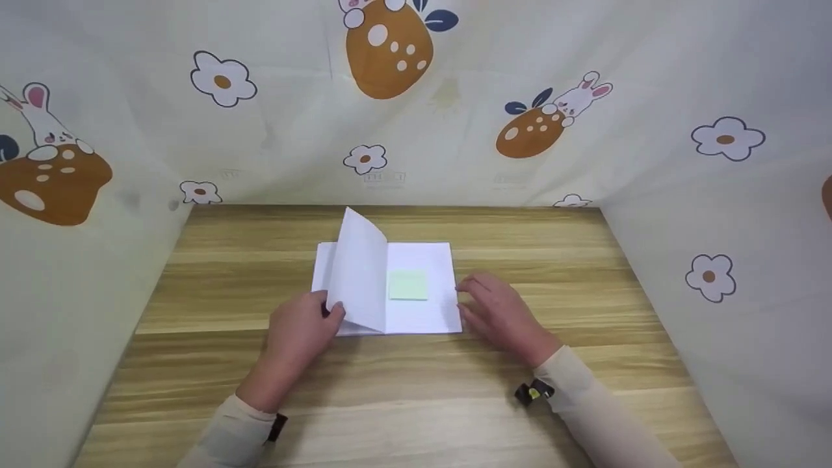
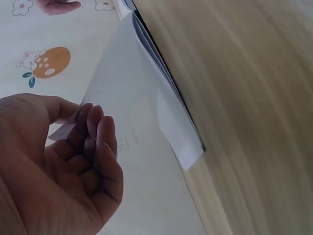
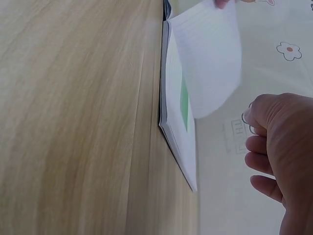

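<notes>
An open notebook (image 1: 434,260) with white, faintly lined pages lies on the table. My left hand (image 1: 299,328) pinches a raised page (image 1: 361,273) near its lower outer corner, between thumb and fingers; the page stands up from the spine and bends toward the left. On the right-hand page sits a pale green sticky note (image 1: 408,286), close to the fold. At the notebook's right edge is my right hand (image 1: 500,312), its fingers loosely bent and holding nothing. The right wrist view shows that hand (image 3: 288,142) apart from the lifted page (image 3: 210,54).
The wood-grain table (image 1: 416,383) extends around the notebook. Cream cloth (image 1: 286,130) printed with rabbits and flowers hangs at the back and along both sides. Dark straps (image 1: 534,392) are at the wrists, by pale sleeves (image 1: 591,396).
</notes>
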The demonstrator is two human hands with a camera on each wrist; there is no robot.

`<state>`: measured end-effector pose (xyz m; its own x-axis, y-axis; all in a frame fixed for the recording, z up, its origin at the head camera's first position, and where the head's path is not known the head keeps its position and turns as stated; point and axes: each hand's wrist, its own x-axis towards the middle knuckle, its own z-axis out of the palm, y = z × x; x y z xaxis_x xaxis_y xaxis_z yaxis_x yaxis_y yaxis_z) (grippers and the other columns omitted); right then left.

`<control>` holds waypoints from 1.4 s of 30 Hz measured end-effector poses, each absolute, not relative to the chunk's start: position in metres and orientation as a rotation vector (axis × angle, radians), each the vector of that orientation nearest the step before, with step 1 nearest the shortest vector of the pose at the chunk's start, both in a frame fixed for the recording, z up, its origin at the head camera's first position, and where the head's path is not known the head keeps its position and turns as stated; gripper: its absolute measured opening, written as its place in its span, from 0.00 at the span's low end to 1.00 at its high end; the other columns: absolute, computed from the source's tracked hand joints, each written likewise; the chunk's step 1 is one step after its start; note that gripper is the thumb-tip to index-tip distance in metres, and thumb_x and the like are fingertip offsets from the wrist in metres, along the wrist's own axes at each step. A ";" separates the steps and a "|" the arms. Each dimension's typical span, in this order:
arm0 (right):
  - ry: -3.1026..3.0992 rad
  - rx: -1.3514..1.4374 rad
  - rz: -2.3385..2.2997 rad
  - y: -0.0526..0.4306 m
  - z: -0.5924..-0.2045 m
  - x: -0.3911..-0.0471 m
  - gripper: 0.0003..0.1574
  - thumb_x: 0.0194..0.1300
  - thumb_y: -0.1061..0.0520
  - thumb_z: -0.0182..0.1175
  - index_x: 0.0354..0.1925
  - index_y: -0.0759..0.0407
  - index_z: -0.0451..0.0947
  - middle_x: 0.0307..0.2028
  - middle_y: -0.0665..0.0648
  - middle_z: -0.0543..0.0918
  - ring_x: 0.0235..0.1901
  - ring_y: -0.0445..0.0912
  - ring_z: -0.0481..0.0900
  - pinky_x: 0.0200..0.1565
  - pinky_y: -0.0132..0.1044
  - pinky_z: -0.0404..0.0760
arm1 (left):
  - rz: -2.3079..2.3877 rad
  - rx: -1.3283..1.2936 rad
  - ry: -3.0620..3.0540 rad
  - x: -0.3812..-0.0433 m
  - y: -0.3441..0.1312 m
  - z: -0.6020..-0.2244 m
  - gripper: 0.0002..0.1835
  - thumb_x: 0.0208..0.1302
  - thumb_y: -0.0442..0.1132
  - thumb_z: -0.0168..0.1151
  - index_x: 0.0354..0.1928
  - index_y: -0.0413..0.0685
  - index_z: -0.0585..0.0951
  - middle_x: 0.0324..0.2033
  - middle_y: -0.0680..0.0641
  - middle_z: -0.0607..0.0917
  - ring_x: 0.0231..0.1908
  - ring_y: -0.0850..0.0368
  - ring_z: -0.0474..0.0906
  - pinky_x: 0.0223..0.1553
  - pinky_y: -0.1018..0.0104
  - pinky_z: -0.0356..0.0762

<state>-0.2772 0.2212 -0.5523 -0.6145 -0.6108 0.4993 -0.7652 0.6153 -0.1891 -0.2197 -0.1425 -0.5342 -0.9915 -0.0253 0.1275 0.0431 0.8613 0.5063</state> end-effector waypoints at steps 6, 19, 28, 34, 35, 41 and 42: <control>-2.452 1.104 0.511 0.221 -0.554 -0.278 0.20 0.59 0.59 0.71 0.49 0.58 0.80 0.46 0.52 0.82 0.48 0.48 0.80 0.53 0.44 0.79 | -0.639 0.082 -3.027 -0.219 -0.155 -0.546 0.19 0.64 0.50 0.62 0.20 0.44 0.76 0.16 0.47 0.74 0.18 0.51 0.71 0.17 0.57 0.67; -2.514 1.088 0.514 0.219 -0.554 -0.277 0.18 0.64 0.55 0.67 0.51 0.57 0.80 0.47 0.50 0.81 0.49 0.47 0.79 0.53 0.44 0.79 | -0.600 -0.339 -2.897 -0.253 -0.122 -0.546 0.34 0.65 0.53 0.64 0.69 0.45 0.70 0.70 0.40 0.66 0.69 0.41 0.62 0.67 0.40 0.64; -2.567 1.074 0.485 0.217 -0.557 -0.274 0.16 0.66 0.53 0.64 0.51 0.55 0.80 0.48 0.50 0.81 0.50 0.46 0.78 0.55 0.42 0.78 | -0.564 -0.544 -2.978 -0.265 -0.116 -0.554 0.38 0.69 0.60 0.59 0.75 0.50 0.66 0.77 0.44 0.60 0.76 0.45 0.54 0.74 0.44 0.55; -2.533 1.098 0.526 0.216 -0.554 -0.273 0.16 0.67 0.53 0.64 0.51 0.57 0.80 0.48 0.50 0.81 0.50 0.47 0.79 0.55 0.44 0.78 | -0.521 -0.638 -3.109 -0.271 -0.119 -0.561 0.42 0.68 0.61 0.60 0.78 0.52 0.61 0.80 0.48 0.53 0.78 0.45 0.48 0.75 0.43 0.50; -2.531 1.104 0.532 0.216 -0.554 -0.273 0.16 0.67 0.53 0.64 0.51 0.57 0.80 0.48 0.51 0.81 0.50 0.47 0.79 0.55 0.44 0.78 | -0.520 -0.643 -3.130 -0.271 -0.119 -0.562 0.43 0.67 0.61 0.60 0.79 0.53 0.60 0.80 0.48 0.52 0.78 0.44 0.47 0.75 0.42 0.49; -2.552 1.102 0.509 0.214 -0.555 -0.274 0.15 0.67 0.53 0.64 0.51 0.56 0.79 0.47 0.50 0.81 0.49 0.47 0.78 0.54 0.44 0.78 | -0.498 -0.609 -3.232 -0.270 -0.122 -0.568 0.45 0.68 0.64 0.58 0.80 0.54 0.56 0.80 0.46 0.49 0.78 0.42 0.44 0.74 0.37 0.47; -2.561 1.096 0.499 0.214 -0.556 -0.274 0.15 0.67 0.53 0.64 0.51 0.55 0.79 0.47 0.50 0.81 0.49 0.47 0.78 0.54 0.43 0.78 | -0.501 -0.602 -3.242 -0.270 -0.122 -0.568 0.45 0.68 0.64 0.58 0.80 0.53 0.57 0.80 0.45 0.50 0.78 0.41 0.44 0.74 0.36 0.47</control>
